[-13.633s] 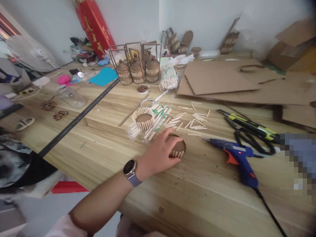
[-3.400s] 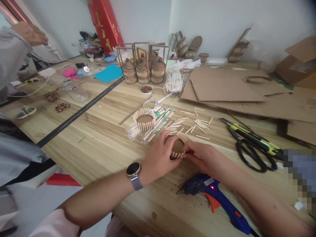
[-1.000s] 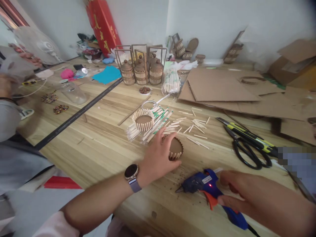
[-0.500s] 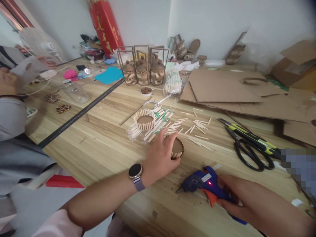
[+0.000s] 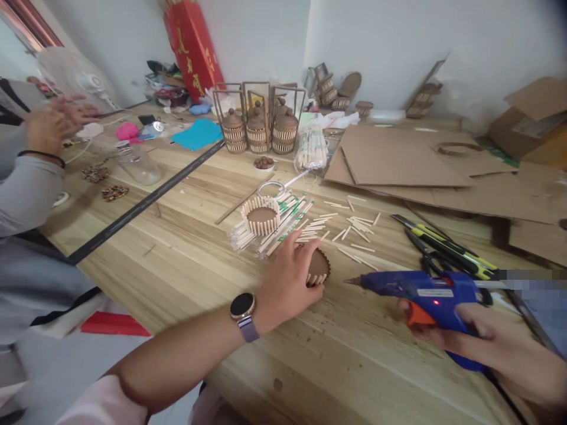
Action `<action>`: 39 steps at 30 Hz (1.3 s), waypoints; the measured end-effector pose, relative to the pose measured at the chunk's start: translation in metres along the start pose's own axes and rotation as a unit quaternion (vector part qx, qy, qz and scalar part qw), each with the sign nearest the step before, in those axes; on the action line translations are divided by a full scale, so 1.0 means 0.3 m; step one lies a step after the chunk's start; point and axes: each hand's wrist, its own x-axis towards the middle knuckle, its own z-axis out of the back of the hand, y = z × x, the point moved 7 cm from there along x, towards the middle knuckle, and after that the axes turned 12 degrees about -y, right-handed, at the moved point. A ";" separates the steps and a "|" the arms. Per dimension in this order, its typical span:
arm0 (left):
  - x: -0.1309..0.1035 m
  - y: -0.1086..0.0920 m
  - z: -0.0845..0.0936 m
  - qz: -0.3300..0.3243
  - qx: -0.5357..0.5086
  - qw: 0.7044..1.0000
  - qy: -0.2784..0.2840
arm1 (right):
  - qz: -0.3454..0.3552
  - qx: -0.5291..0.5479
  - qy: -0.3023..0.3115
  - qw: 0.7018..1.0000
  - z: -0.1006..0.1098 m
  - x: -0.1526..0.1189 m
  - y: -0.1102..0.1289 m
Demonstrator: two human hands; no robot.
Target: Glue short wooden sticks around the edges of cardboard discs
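Gripping the glue gun (image 5: 425, 292) in curled fingers of the right hand (image 5: 498, 345), clasping the stick-edged cardboard disc (image 5: 319, 267) on the table (image 5: 195, 254) between half-spread fingers of the left hand (image 5: 283, 289).

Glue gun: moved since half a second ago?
Yes. In the right hand, the glue gun has gone up and rightward in the picture; it now overlaps the scissors, which it was clear of before.
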 end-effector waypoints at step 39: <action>0.003 -0.011 0.005 -0.020 -0.003 1.000 -0.009 | 0.193 -0.061 -0.010 0.979 -0.154 -0.025 0.133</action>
